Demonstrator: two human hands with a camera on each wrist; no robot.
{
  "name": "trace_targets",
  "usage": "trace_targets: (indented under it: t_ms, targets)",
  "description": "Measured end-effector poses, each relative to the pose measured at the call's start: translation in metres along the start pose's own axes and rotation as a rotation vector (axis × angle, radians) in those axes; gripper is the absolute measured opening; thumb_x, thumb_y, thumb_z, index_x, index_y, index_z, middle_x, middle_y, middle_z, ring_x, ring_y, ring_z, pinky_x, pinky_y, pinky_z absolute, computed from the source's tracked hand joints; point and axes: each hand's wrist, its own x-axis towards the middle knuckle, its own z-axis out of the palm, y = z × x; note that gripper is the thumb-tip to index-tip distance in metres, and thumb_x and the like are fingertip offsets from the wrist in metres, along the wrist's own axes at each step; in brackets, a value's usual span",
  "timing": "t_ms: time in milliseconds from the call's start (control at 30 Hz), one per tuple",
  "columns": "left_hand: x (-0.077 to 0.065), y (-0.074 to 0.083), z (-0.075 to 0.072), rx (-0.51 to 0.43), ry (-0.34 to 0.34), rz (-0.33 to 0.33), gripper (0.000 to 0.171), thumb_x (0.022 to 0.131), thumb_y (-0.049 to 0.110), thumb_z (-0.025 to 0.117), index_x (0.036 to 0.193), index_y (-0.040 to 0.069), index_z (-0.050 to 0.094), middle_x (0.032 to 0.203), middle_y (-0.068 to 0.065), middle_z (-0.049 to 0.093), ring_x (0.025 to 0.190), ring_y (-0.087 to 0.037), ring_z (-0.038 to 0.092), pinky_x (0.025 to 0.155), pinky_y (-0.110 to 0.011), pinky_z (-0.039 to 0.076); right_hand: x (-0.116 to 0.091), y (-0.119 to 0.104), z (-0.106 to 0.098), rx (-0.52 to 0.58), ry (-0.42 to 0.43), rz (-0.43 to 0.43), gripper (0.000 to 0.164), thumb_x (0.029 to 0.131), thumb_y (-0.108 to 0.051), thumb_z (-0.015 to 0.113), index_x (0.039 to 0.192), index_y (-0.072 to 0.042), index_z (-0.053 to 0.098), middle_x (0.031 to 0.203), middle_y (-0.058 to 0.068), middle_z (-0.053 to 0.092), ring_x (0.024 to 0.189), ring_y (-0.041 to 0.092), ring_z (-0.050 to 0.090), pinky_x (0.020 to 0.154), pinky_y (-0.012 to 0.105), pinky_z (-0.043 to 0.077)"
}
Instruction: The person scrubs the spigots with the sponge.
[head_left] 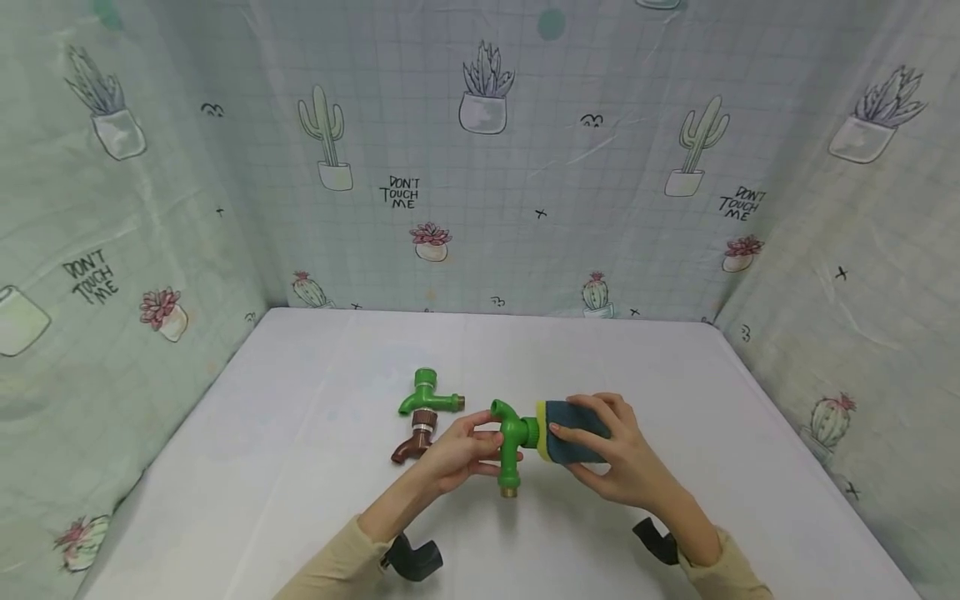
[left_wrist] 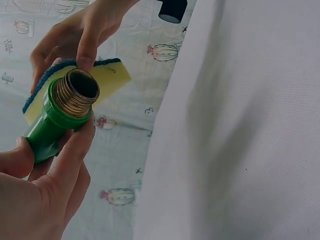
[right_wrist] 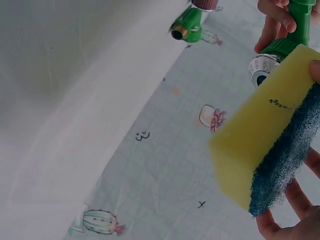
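In the head view my left hand grips a green tap above the white table, its spout curving up and its brass threaded end pointing down. That threaded end faces the left wrist view. My right hand holds a sponge with a yellow foam side and a dark blue scouring side. The yellow foam is turned to the tap's handle end and appears to meet it in the head view. In the right wrist view the sponge hides part of the tap.
Left of the hands, a second green tap lies on the white table, with a brown tap close in front of it. Cloth printed with cacti stands behind the table and along both sides. Black devices sit at both wrists.
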Motion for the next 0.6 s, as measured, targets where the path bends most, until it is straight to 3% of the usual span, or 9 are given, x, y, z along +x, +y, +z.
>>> trace_targets:
  t_ms: [333, 600]
  targets:
    - [0.002, -0.003, 0.004, 0.025, 0.004, -0.008, 0.046, 0.092, 0.008, 0.046, 0.135, -0.001, 0.032, 0.117, -0.021, 0.052, 0.097, -0.024, 0.062, 0.086, -0.041, 0.050, 0.009, -0.007, 0.000, -0.022, -0.009, -0.028, 0.040, 0.085, -0.050, 0.043, 0.114, -0.028, 0.060, 0.123, 0.011, 0.046, 0.107, 0.029, 0.034, 0.079, 0.050, 0.037]
    - [0.003, -0.003, 0.008, 0.051, 0.023, -0.003, 0.044, 0.093, 0.006, 0.042, 0.135, -0.003, 0.029, 0.117, -0.025, 0.053, 0.099, -0.026, 0.062, 0.086, -0.041, 0.050, 0.015, -0.010, -0.003, -0.041, 0.003, -0.046, 0.038, 0.085, -0.049, 0.044, 0.113, -0.029, 0.061, 0.122, 0.011, 0.047, 0.106, 0.030, 0.035, 0.081, 0.051, 0.035]
